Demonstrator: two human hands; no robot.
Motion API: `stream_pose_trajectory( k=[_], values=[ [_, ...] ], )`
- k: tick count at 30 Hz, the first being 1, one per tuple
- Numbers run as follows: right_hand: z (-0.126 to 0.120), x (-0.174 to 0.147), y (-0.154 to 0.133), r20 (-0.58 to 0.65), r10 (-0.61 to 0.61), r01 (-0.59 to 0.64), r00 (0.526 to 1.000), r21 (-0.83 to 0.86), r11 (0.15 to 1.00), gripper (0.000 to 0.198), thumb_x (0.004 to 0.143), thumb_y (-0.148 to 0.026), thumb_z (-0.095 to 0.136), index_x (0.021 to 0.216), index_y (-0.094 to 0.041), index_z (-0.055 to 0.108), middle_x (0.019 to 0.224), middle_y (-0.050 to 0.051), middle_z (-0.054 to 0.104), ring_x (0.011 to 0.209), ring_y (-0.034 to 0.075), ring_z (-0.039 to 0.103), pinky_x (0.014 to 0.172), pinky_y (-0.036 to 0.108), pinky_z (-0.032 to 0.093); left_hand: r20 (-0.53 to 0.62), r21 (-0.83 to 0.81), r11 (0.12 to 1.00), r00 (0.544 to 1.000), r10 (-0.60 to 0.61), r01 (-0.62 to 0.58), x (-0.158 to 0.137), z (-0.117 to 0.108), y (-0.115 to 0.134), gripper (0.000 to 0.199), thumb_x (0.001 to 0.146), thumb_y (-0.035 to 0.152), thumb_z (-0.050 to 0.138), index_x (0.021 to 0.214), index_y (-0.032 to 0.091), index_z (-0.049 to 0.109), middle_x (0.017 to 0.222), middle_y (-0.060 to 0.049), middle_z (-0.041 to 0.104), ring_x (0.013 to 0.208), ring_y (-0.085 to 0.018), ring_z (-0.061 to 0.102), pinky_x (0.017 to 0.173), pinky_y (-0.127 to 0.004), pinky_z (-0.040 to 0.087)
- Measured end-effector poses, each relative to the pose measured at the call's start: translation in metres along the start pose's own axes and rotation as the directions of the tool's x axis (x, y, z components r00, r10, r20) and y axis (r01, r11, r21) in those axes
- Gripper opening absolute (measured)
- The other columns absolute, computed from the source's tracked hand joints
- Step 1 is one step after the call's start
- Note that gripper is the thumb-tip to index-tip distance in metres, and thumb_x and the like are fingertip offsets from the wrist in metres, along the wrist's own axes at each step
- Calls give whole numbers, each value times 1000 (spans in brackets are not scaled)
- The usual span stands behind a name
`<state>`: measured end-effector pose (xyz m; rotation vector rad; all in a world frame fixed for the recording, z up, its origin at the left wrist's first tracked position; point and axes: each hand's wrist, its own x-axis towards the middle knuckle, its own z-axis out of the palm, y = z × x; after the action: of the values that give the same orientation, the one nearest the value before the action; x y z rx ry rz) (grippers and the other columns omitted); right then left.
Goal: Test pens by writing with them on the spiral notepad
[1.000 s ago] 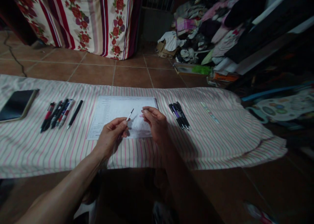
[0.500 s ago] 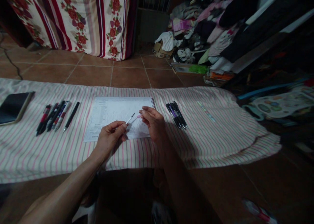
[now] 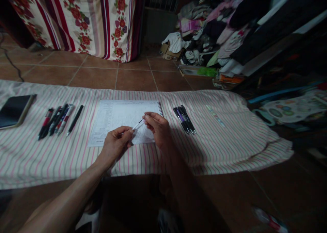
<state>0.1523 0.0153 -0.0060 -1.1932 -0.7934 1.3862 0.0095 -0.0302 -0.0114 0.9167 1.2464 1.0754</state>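
Above the notebook [image 3: 122,115], my left hand [image 3: 118,139] pinches a thin white pen refill [image 3: 137,125] with a dark upper end. The refill slants up to the right. My right hand [image 3: 157,126] is closed, its thumb and fingertips meeting at the refill's dark end. The small pinkish piece seen in these fingers earlier is now hidden by them. To the right of my right hand lie several dark pens [image 3: 184,120], one with purple on it. A single black pen [image 3: 75,120] lies left of the notebook.
Several more pens [image 3: 55,120] lie side by side at the left, near a dark tablet or phone [image 3: 15,110]. A pale patterned strip [image 3: 215,116] rests at the right on the striped cloth [image 3: 237,141]. Beyond are a floral curtain [image 3: 97,25] and piled clothes [image 3: 194,25].
My right fingertips have moved slightly left to the dark end of the refill, and the pinkish piece has gone out of sight. My left hand has barely moved.
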Motion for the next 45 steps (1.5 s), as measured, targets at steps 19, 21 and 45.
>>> stream_pose_trajectory(
  k=[19, 21, 45],
  values=[
    [1, -1, -1, -9, -4, 3, 1000, -38, 999, 27, 56, -35, 71, 77, -19, 66, 71, 0, 66, 59, 8, 51, 56, 21, 38, -43, 30, 998, 997, -59, 60, 2, 1, -1, 27, 68, 39, 67, 77, 14, 64, 45, 3, 52, 37, -6, 42, 38, -17, 27],
    [2, -1, -1, -8, -5, 4, 1000, -35, 999, 26, 56, -34, 71, 76, -19, 66, 70, 0, 66, 59, 8, 51, 56, 21, 38, -47, 36, 998, 997, -57, 59, 1, 2, -1, 26, 69, 39, 66, 77, 14, 64, 44, 3, 51, 37, -6, 42, 38, -16, 27],
    [2, -2, 1, 29, -61, 63, 998, -92, 994, 26, 59, -35, 70, 79, -19, 66, 70, 1, 65, 60, 10, 53, 56, 22, 40, -26, 52, 998, 999, -22, 23, 4, -1, -5, 28, 68, 42, 66, 75, 15, 64, 45, 3, 51, 38, -7, 44, 40, -18, 29]
  ],
)
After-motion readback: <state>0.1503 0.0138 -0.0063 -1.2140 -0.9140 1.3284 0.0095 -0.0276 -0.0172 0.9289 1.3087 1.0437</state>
